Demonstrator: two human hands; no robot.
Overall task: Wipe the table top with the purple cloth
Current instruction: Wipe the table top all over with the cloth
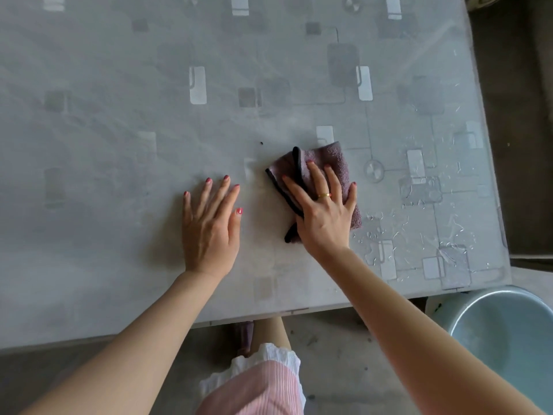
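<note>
I see my right hand pressed flat on the purple cloth, fingers spread wide across it, palm down. The grip is fully open, not pinching anything; the hand simply bears on the cloth from above. A gold ring sits on one finger. The cloth is folded, with a black trim along its left edge, and lies on the worktop right of centre, toward the near edge.

My left hand rests flat on the bare worktop just beside the cloth, fingers together and extended, holding nothing; it does not touch the cloth.

The worktop is grey with a pattern of pale and dark rectangles. To the right of the cloth, toward the near right corner, the surface carries water droplets and streaks. A small dark speck lies beyond the cloth's left corner.

Below the worktop's right corner a pale metal basin stands on the floor.
</note>
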